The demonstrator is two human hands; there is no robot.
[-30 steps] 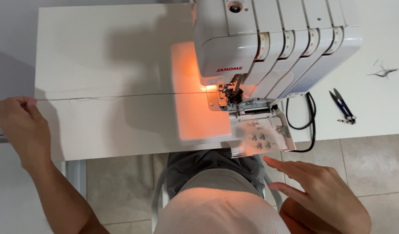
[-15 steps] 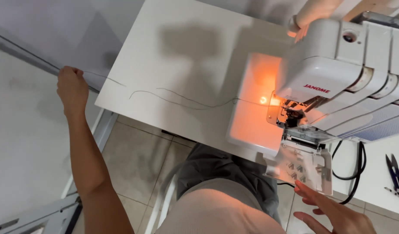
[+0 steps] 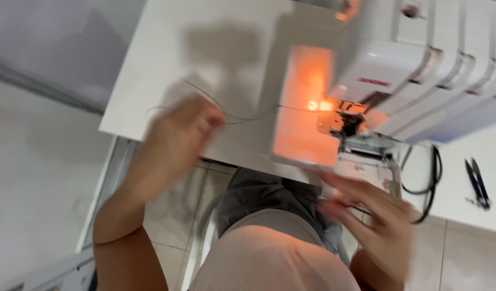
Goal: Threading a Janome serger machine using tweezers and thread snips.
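The blurred left hand (image 3: 175,143) pinches the dark thread (image 3: 242,116) over the white surface (image 3: 151,81); the right hand (image 3: 380,223), fingers spread open, hovers below the sewing machine (image 3: 420,70).

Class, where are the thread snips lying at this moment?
In the head view, the thread snips lie at the far right on the white table, right of the black cable and the overlock machine.

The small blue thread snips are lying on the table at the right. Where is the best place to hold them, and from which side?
Probably take the thread snips by the wider rear end nearest the table's front edge, coming from that edge with the right hand, the closer one. The thin blades point away toward the back, so this keeps fingers off them. The picture is blurred, so details are uncertain.
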